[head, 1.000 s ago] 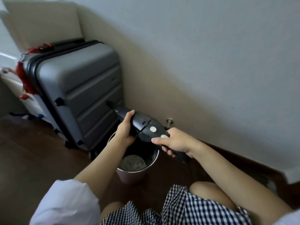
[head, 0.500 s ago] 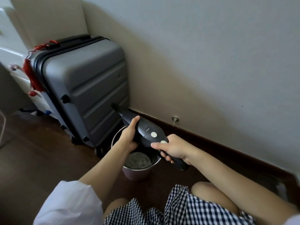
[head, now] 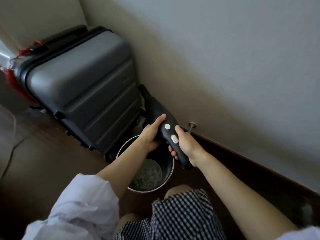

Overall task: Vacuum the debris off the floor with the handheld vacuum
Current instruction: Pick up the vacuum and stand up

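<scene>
A grey hard-shell suitcase (head: 83,94) stands upright in the corner, up and to the left of the fingers, its ribbed face turned toward the room and its wheels on the dark wooden floor. Red ribbon (head: 26,51) hangs from its black top edge, at the far upper left. Directly below the fingers sits a round metal bin (head: 170,168), open at the top, with a pale greyish mass lying in its bottom. A pale wall (head: 225,58) fills the space above and to the right of the fingers, with a dark skirting board (head: 251,158) along its foot. A small metal fitting (head: 191,125) sticks out just right of the fingers, low on the wall. A thin cable (head: 12,153) trails across the floor at far left.
</scene>
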{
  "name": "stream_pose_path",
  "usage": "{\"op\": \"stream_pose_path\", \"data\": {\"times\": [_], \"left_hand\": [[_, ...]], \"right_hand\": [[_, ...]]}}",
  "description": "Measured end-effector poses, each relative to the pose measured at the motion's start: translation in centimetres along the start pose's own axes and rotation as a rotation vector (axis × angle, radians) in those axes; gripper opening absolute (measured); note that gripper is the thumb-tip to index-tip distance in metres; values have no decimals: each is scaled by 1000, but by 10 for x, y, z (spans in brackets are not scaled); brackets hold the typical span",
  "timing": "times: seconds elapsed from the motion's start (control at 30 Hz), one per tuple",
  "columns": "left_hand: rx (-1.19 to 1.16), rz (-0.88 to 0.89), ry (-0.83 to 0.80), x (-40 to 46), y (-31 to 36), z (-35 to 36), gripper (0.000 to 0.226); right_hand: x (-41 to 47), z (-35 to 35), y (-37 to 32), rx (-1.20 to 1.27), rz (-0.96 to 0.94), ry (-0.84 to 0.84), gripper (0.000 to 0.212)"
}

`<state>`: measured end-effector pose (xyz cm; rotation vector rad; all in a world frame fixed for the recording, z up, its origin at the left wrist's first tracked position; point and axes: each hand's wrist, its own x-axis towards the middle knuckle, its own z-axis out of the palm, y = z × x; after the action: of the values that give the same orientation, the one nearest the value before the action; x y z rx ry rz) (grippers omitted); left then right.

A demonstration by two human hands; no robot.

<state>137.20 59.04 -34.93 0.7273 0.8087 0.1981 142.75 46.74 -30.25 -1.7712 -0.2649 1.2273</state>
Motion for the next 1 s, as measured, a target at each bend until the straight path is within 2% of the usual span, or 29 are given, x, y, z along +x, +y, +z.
{"op": "stream_pose_path", "data": {"times": [0.33, 0.53, 0.6, 0.67, 0.77, 0.83, 1.0], "left_hand": [[-79, -53, 64, -97, 133, 106, 67], [-51, -113, 223, -162, 237, 137, 47], [42, -99, 286, -180, 271, 142, 41], [160, -66, 339, -194, 304, 141, 44], [357, -6, 402, -213, 346, 124, 55], [447, 45, 449, -223, 374, 106, 53], [600, 135, 551, -239, 461, 40, 54]], "right_hand": [[-86, -42, -165, -54, 34, -75, 61], [-137, -25, -254, -71, -12, -176, 46], [-149, -13, -279, -76, -10, -237, 43], [-158, 1, -303, -60, 8, -299, 43], [-165, 33, -332, 10, 19, -356, 19], [-158, 61, -348, -23, -22, -374, 10], [-126, 151, -403, -103, -28, -441, 24]]}}
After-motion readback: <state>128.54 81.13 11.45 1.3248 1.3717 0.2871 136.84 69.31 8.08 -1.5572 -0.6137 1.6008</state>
